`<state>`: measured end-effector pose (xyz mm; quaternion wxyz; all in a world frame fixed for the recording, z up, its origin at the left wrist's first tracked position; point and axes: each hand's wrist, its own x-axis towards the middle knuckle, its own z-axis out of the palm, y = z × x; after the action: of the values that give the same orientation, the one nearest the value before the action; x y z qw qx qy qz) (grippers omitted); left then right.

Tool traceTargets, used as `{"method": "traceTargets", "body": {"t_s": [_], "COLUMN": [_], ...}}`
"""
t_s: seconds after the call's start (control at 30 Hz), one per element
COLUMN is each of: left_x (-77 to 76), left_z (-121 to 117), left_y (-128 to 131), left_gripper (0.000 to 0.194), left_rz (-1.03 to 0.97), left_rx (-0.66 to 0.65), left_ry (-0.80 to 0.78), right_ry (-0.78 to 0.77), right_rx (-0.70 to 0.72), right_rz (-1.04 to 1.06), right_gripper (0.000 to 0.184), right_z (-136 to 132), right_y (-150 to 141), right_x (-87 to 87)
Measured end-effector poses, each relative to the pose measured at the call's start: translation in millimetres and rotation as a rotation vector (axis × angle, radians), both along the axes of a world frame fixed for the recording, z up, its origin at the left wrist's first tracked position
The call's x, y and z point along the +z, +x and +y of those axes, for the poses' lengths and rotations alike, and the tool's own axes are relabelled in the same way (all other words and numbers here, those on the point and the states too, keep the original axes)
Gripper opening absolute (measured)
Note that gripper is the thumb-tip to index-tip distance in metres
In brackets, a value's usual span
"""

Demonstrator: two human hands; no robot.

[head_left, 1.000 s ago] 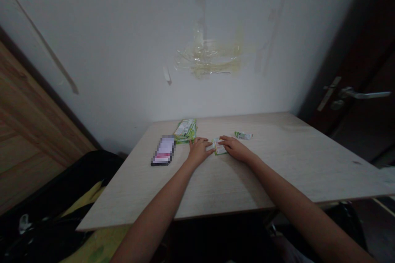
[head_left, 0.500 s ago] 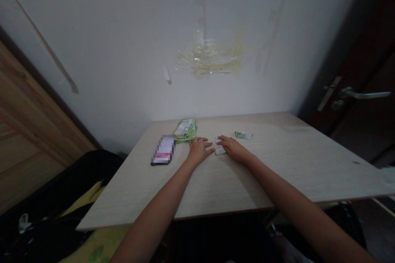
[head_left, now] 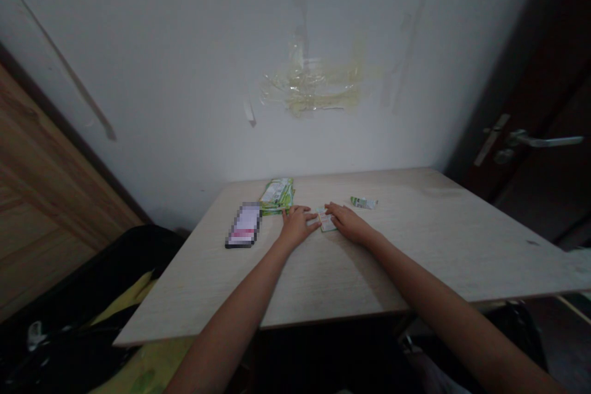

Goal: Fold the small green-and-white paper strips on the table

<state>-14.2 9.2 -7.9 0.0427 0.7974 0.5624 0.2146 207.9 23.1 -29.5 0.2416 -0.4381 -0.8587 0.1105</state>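
A small green and white packet [head_left: 325,220] lies flat on the pale wooden table [head_left: 415,246], far from me. My left hand [head_left: 297,225] rests palm down at its left edge, fingers stretched and touching it. My right hand [head_left: 348,222] lies palm down over its right side, fingers flat and pressing on it. Neither hand lifts it. A stack of similar green packets [head_left: 277,194] sits just beyond my left hand. A crumpled green and white wrapper [head_left: 364,202] lies past my right hand.
A phone [head_left: 244,225] lies left of my left hand. A white wall with tape remains [head_left: 309,86] stands behind the table. A dark door with a metal handle [head_left: 535,140] is at the right. Wooden panelling and dark bags [head_left: 69,320] are at the left.
My right hand has slid slightly left over the small packet, covering more of it. The left hand has hardly moved.
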Motion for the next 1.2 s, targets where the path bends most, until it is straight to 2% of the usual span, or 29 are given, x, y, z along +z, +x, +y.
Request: {"method": "traceTargets", "body": {"t_s": [0.6,1.2], "left_x": [-5.1,-1.5], "left_z": [1.9,0.3], "left_y": [-3.9,-4.3], "left_gripper": [0.034,0.037], "left_rz": [0.002,0.017], "left_rx": [-0.03,-0.033], "left_ry": [0.02,-0.017], "right_ry": [-0.004,0.006], "right_rx": [0.002,0.005], "right_rz": [-0.012,-0.026], "right_gripper": [0.045,0.043], "right_z": [-0.3,-4.7], "right_y": [-0.3,-1.0], "right_x": [0.3,5.1]}}
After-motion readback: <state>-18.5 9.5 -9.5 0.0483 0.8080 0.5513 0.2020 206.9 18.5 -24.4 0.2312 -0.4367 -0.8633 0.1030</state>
